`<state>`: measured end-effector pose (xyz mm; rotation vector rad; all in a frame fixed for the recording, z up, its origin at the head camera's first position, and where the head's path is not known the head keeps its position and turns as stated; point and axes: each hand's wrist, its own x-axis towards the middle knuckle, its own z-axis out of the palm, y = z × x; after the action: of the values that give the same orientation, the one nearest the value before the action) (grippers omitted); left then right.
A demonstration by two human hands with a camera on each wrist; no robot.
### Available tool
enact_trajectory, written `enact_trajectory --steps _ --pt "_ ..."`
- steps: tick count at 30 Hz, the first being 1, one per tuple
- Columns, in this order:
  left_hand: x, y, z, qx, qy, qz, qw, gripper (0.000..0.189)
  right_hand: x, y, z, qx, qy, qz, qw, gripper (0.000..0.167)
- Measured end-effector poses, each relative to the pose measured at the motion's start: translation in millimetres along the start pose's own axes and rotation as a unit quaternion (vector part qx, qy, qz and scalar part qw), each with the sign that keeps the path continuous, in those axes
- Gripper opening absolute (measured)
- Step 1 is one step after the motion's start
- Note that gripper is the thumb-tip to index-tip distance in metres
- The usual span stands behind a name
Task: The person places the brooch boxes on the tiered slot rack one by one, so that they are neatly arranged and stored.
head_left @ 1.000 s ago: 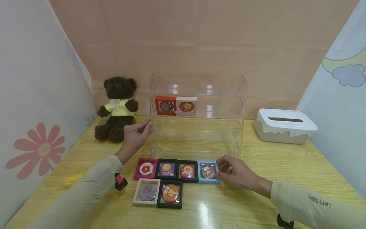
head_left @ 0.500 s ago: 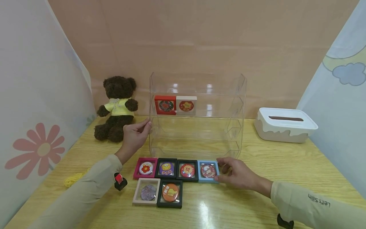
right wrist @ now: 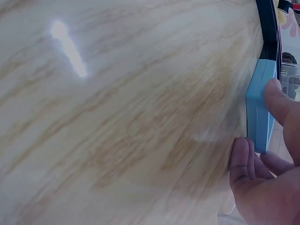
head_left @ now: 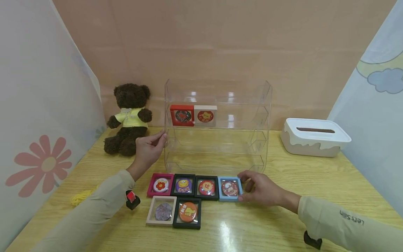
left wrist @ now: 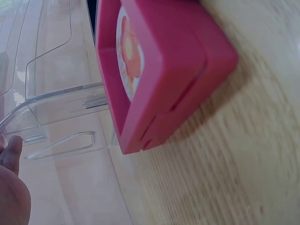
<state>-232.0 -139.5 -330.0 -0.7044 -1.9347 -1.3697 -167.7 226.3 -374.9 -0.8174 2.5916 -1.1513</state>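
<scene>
With thumb and forefinger, my left hand (head_left: 149,149) pinches the left edge of a clear acrylic display rack (head_left: 217,141). My right hand (head_left: 262,188) holds the right end of a light blue badge frame (head_left: 230,189), which lies flat on the table. In the right wrist view, the thumb (right wrist: 276,96) lies on that blue frame (right wrist: 258,108) and the fingertips (right wrist: 240,152) curl at its end. Left of it in the row are two black frames (head_left: 206,188) and a pink frame (head_left: 160,185). A red frame (head_left: 182,116) and a white frame (head_left: 205,116) stand in the rack.
A cream frame (head_left: 161,211) and a black frame (head_left: 187,213) lie in the nearer row. A brown teddy bear (head_left: 129,120) sits left of the rack, above yellow string (head_left: 82,197). A white-lidded tissue box (head_left: 316,137) stands at the right.
My right thumb has slid slightly toward the near corner of the light blue frame. My left hand keeps its pinch on the rack, and the frames lie where they were.
</scene>
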Motion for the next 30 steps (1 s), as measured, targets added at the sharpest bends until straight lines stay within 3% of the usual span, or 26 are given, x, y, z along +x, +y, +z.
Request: enact_trajectory --steps 11,18,30 --pt "-0.3 0.7 0.4 0.004 0.001 0.001 1.0 0.018 -4.1 -0.7 0.1 0.057 0.006 -0.002 0.9983 0.061" --pt "-0.5 0.3 0.5 0.006 0.003 -0.001 1.0 0.018 -5.4 2.3 -0.2 0.045 0.015 0.001 0.9989 0.059" --pt "-0.2 -0.9 -0.4 0.004 0.0 0.0 1.0 0.018 -1.0 4.7 -2.8 0.032 0.104 -0.072 0.9914 0.015"
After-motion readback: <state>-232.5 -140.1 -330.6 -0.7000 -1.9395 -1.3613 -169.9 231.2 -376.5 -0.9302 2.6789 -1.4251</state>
